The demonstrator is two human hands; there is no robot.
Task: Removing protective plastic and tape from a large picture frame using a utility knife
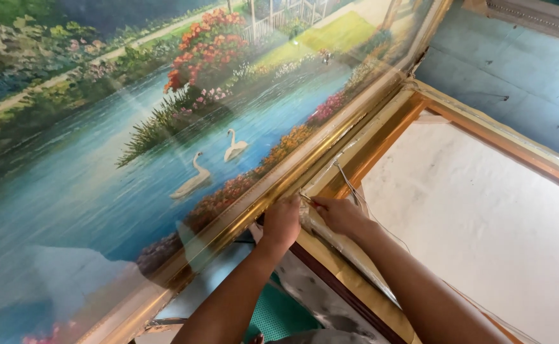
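The left hand (282, 223) grips the gold frame (330, 143) edge of the swan painting (133, 140), fingers curled. Touching it, the right hand (342, 215) pinches clear plastic wrap (346, 245) on a wooden frame (502, 143) beside it.

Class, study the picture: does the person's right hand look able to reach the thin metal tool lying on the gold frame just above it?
Probably yes. The right hand rests on the gold frame, close below the thin metal tool. Only loose clear wrapping lies near it, and nothing stands between them. The left hand is off to the side.
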